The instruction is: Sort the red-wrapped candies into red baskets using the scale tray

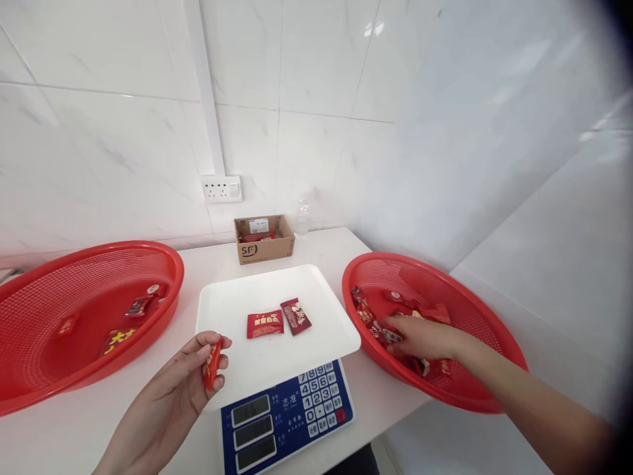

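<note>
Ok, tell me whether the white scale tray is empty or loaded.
Loaded, though mostly bare: two red packets lie on the white tray.

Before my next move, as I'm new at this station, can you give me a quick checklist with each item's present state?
1. Left hand holds a packet: ok.
2. Right hand reaches into the right red basket: ok.
3. Right hand has gripped something: cannot tell; its fingertips are unclear.
4. Two dark red packets lie within the white tray: ok.
5. Scale displays readable: not ok, digits too faint.
</note>
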The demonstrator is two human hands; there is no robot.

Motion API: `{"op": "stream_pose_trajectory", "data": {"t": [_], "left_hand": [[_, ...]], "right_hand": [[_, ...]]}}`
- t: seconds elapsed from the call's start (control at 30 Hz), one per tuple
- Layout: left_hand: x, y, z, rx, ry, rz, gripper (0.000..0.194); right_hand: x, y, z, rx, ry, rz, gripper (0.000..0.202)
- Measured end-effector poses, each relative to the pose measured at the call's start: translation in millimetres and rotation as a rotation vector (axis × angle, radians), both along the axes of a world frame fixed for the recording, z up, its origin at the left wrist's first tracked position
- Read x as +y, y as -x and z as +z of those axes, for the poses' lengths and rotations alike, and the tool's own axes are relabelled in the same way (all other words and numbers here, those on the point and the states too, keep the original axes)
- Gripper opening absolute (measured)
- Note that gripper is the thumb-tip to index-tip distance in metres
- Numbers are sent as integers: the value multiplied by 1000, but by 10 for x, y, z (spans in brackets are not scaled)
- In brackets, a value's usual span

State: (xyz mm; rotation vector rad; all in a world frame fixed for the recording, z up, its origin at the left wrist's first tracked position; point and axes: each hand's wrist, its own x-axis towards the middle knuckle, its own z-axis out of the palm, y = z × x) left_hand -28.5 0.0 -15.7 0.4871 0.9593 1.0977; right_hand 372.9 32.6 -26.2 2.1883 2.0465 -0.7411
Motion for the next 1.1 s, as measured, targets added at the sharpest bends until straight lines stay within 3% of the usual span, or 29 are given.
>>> {"op": "stream_pose_trajectory", "data": {"t": [0.17,0.3,0.4,0.77,0.9,1.1], "left_hand": [[56,-129,-18,7,17,-27,15],[58,-159,-46,14,32,-22,20],[52,-101,-86,19,14,-15,22],[49,84,-210,72,-52,13,25],[40,58,-203,60,-45,4,24],[49,110,-259,67,-47,12,27]], "right_hand": [[-214,-125,-267,-70,211,18,82],[-163,-127,-453,-131,149,68,86],[-80,-145,-493,-145,61,74,83],[170,-396,-231,44,-205,-165,21],[194,-368,-136,181,-269,-222,13],[165,-265,3,425,-254,-329,21]]}}
